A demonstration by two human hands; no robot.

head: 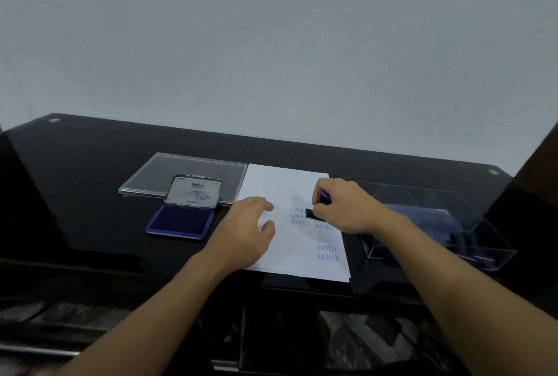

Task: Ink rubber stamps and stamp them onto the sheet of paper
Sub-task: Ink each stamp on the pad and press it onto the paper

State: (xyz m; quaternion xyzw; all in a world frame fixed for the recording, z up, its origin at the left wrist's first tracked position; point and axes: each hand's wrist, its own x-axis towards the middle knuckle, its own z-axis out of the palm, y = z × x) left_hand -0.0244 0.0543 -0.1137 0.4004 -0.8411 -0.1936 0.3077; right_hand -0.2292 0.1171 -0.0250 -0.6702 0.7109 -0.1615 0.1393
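Head view:
Right grip (344, 206): fingers were curled round the rubber stamp (310, 212), its black base down on the sheet of paper (280, 182) among blue SAMPLE prints.
Left grip (247, 230): fingers lay relaxed and spread on the sheet's left part, holding nothing.
Ink pad (181, 221): sat open on the bench (90, 179), left of the sheet, with its lid raised.
Clear box (437, 224): stood just right of the sheet.

A black-based stamp (311, 213) seemingly presses on the white sheet (280, 182); a blue ink pad (181, 222) lies open beside it.
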